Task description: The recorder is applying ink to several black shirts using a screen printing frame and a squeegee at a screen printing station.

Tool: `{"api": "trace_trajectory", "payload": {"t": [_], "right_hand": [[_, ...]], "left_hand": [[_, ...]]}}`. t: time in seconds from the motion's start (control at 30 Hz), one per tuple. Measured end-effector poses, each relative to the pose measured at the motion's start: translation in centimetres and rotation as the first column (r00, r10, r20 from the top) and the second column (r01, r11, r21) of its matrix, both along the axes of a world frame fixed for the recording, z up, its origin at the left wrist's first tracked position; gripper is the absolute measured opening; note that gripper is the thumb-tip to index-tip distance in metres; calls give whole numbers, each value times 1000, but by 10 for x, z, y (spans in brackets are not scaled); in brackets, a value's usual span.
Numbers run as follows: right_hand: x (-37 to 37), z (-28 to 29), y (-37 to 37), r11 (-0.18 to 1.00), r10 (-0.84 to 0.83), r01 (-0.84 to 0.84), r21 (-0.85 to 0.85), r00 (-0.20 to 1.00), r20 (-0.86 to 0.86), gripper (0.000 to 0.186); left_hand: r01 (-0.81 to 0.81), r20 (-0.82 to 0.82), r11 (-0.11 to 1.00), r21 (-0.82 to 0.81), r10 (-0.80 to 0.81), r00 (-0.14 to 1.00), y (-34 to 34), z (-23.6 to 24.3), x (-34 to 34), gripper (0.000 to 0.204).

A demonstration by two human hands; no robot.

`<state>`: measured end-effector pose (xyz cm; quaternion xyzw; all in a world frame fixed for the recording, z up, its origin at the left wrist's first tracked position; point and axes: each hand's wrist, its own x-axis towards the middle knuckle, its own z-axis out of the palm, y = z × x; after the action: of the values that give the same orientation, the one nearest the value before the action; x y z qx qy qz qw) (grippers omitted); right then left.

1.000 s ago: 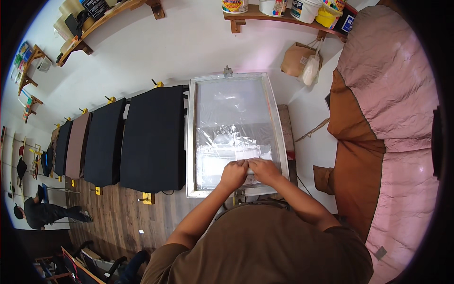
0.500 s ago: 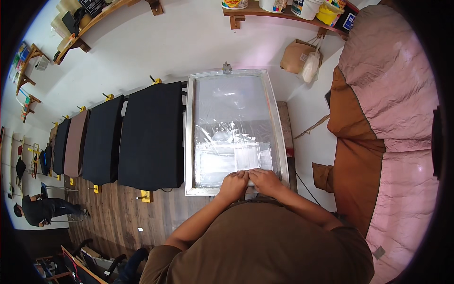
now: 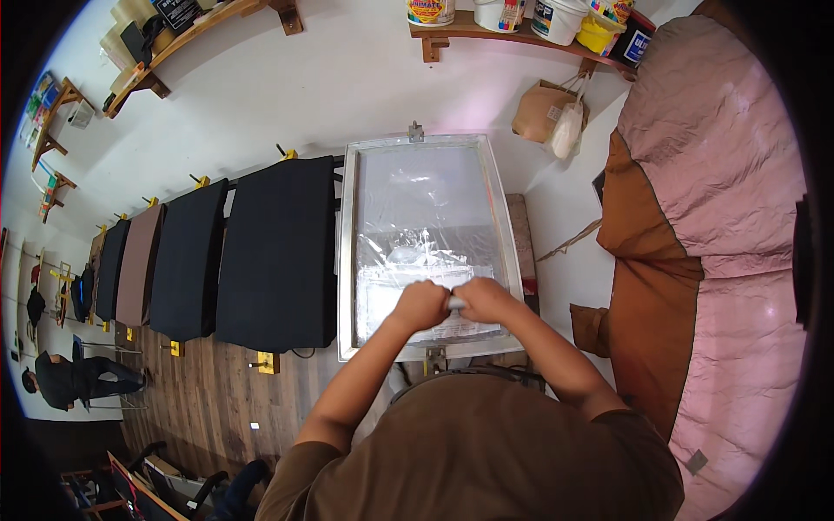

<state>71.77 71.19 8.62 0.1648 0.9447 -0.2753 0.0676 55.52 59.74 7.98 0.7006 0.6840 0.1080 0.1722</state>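
Note:
In front of me lies a screen-printing frame (image 3: 348, 260) with a silver metal border and a shiny, see-through mesh. My left hand (image 3: 423, 305) and my right hand (image 3: 486, 300) are closed side by side over its near part. Both fists grip a squeegee (image 3: 456, 303); only a short pale piece of its handle shows between them, and its blade is hidden. White patches show through the mesh around my hands. A metal clamp (image 3: 436, 357) sits at the frame's near edge, another clamp (image 3: 416, 132) at its far edge.
Left of the frame stands a row of black-covered boards (image 3: 276, 252) and a brown one (image 3: 139, 265), with yellow brackets. Paint tubs (image 3: 556, 22) stand on a wall shelf. Pink and brown cloth (image 3: 721, 217) hangs at right. Another person (image 3: 74, 380) is at far left.
Both hands have moved away from my body, from the frame's near edge over the mesh, still gripping the squeegee. The near clamp has come into sight.

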Motion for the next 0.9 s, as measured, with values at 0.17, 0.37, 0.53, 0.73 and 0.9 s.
{"api": "trace_trajectory", "payload": {"t": [0.17, 0.37, 0.53, 0.73, 0.9], "right_hand": [[-29, -9, 34, 996, -26, 34, 84, 995, -94, 14], [-36, -22, 40, 995, -49, 56, 81, 995, -89, 13], [-38, -28, 42, 984, -82, 87, 158, 996, -37, 15], [-43, -27, 37, 981, -102, 105, 163, 994, -31, 20], [-35, -26, 27, 983, -72, 78, 164, 996, -45, 21]], "left_hand": [[-30, -29, 997, 71, 32, 999, 38, -16, -30, 19], [-68, -2, 995, 79, 69, 998, 43, -32, -32, 20], [-66, 9, 997, 49, 66, 998, 46, -27, -28, 27], [-4, -16, 999, 41, 5, 1000, 48, -26, -32, 29], [15, -52, 997, 81, -11, 999, 39, -33, -23, 18]]}}
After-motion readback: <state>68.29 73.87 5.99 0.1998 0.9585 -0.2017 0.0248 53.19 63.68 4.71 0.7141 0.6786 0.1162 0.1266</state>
